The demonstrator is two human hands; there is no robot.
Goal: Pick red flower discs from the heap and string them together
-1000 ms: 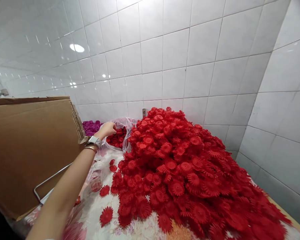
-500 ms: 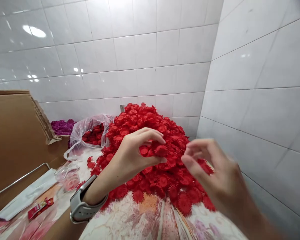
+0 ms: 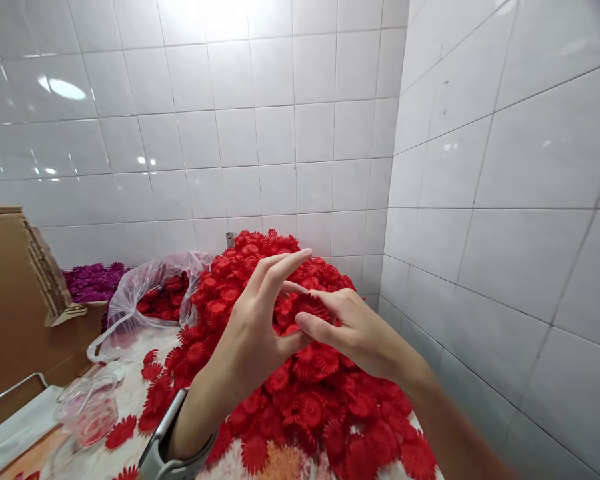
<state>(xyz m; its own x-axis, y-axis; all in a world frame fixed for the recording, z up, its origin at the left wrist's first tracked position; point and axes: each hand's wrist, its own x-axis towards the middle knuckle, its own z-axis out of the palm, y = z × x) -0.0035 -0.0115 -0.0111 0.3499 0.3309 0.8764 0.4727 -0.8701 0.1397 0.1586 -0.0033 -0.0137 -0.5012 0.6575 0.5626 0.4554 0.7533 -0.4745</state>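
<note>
Our two hands meet in front of a great heap of red artificial flower heads, close together at the middle of our view. Our right hand comes in from the right with its thumb and bent fingers closed around one red flower head, which sits raised between our hands, over the heap. Our left hand faces it with two fingers stretched upward and apart and the thumb pointing across to the right thumb; we cannot tell whether it also grips the flower. A watch with a pale grey band circles our left wrist.

The heap rises toward a white tiled wall, with a small metal bracket just beside its peak. To its left, a translucent plastic bag lies open toward us, with darker red flower heads inside. Purple flower heads lie behind it, near a cardboard box at the left edge. Nearer to us, a clear plastic cup stands on the pale, patterned tabletop, with a loose red flower head just beside it and a folded white sheet farther left.
</note>
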